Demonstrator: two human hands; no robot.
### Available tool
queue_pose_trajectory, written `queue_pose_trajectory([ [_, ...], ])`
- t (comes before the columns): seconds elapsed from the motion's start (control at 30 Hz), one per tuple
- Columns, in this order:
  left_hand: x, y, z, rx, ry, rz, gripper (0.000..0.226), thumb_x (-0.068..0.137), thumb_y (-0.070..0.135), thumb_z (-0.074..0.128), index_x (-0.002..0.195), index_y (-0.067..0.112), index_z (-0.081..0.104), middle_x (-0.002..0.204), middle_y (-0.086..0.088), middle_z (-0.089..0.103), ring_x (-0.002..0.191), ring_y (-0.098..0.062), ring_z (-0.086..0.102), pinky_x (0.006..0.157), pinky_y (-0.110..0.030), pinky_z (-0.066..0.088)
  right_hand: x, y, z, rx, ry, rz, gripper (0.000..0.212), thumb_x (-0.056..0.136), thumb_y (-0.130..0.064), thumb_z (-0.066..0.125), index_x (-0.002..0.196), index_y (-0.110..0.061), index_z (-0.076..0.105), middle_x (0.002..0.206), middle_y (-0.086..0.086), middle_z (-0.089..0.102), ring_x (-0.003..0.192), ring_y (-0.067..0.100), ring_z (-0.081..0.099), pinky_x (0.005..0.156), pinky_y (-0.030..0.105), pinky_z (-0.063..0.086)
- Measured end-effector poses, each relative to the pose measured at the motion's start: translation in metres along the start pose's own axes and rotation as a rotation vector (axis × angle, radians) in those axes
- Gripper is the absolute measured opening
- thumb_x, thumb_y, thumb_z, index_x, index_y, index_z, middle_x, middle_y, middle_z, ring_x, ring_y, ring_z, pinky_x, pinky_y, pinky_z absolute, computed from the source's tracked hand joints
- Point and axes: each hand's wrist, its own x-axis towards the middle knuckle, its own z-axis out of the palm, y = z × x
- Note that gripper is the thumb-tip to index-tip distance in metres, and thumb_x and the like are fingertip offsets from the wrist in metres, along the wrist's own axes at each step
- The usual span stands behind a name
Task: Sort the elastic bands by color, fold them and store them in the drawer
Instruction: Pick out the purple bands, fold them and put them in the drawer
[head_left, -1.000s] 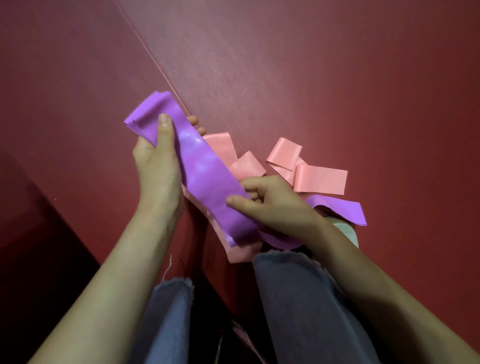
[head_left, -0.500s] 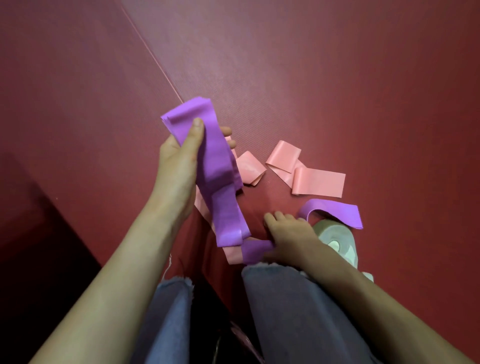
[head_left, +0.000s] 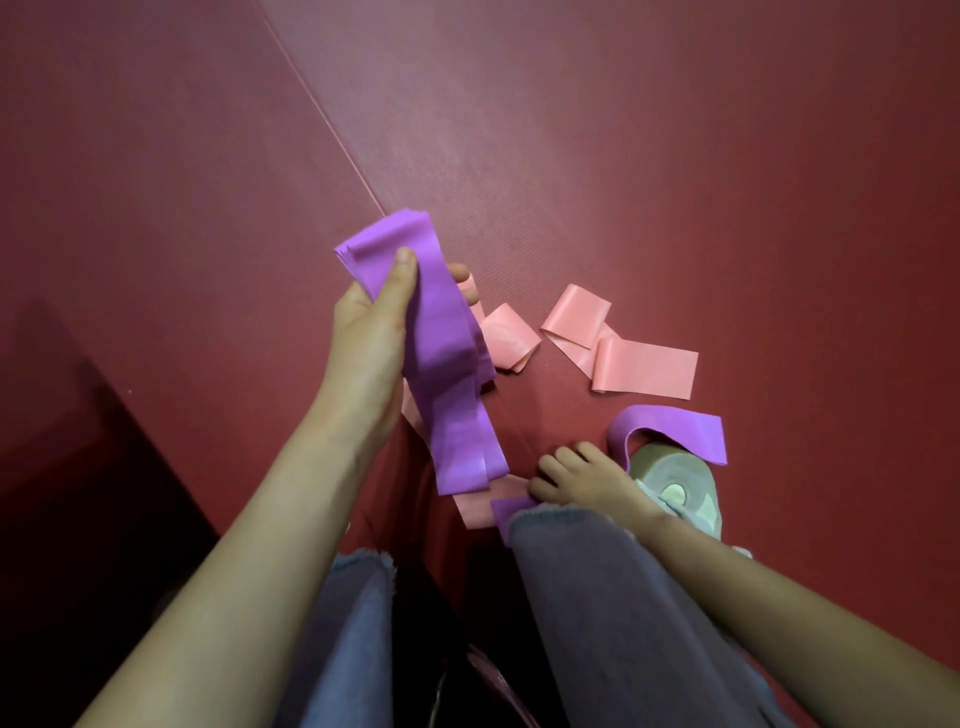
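My left hand is raised over the red mat and grips a bundle of purple elastic bands, thumb on top, the ends hanging down. My right hand is low by my right knee, fingers curled onto another purple band that loops over my shoe; a short end of it shows beside the thumb. Pink bands lie on the mat: a folded pair at right, one behind the purple bundle, and one under the hanging ends. No drawer is in view.
A red mat covers the floor, with a seam running diagonally to the top. A dark lower area lies at left. My jeans-clad knees and a pale green shoe fill the bottom.
My right hand let go of the purple bundle and dropped to the band on the mat by my knee. My left hand swung the bundle rightwards, so it now hangs.
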Motion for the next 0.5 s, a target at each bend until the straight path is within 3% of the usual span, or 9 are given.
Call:
queue_pose_trajectory([
  [0.1,0.002,-0.004,0.000,0.015,0.001,-0.016,0.032,0.096,0.021,0.039,0.075,0.012,0.062,0.056,0.005,0.070,0.056,-0.005,0.065,0.063,-0.022,0.055,0.010,0.009,-0.011,0.022,-0.075,0.019,0.030,0.069,-0.033,0.036,0.055,-0.025,0.062,0.055,-0.006,0.057,0.049,0.013,0.054,0.057,0.027,0.019],
  [0.27,0.003,-0.007,0.004,0.077,-0.035,-0.038,0.031,0.096,0.022,0.039,0.077,0.013,0.062,0.059,0.007,0.071,0.060,-0.007,0.066,0.070,-0.027,0.055,0.018,0.018,-0.026,0.228,-0.028,0.093,0.018,0.065,-0.029,0.043,0.060,-0.022,0.059,0.056,-0.004,0.058,0.051,0.016,0.059,0.046,0.019,0.040],
  [0.33,0.003,-0.010,0.005,0.093,-0.052,-0.053,0.032,0.096,0.022,0.038,0.077,0.016,0.063,0.059,0.007,0.071,0.059,-0.008,0.065,0.068,-0.028,0.055,0.020,0.019,-0.030,0.402,-0.035,0.143,0.011,0.074,-0.021,0.052,0.074,-0.013,0.059,0.072,0.006,0.062,0.067,0.027,0.063,0.054,0.031,0.046],
  [0.4,0.001,-0.013,0.007,0.097,-0.066,-0.075,0.031,0.096,0.023,0.038,0.078,0.015,0.063,0.059,0.007,0.070,0.057,-0.007,0.065,0.062,-0.026,0.056,0.023,0.020,-0.035,0.516,-0.073,0.271,0.015,0.086,-0.021,0.050,0.093,-0.009,0.055,0.097,0.012,0.060,0.093,0.030,0.059,0.070,0.039,0.043],
  [0.5,-0.001,-0.016,0.008,0.100,-0.091,-0.106,0.030,0.096,0.023,0.039,0.079,0.017,0.063,0.060,0.007,0.071,0.057,-0.007,0.065,0.064,-0.030,0.056,0.028,0.019,-0.048,0.676,0.034,0.378,0.018,0.088,-0.024,0.050,0.097,-0.009,0.055,0.102,0.011,0.060,0.099,0.030,0.055,0.075,0.039,0.039],
])
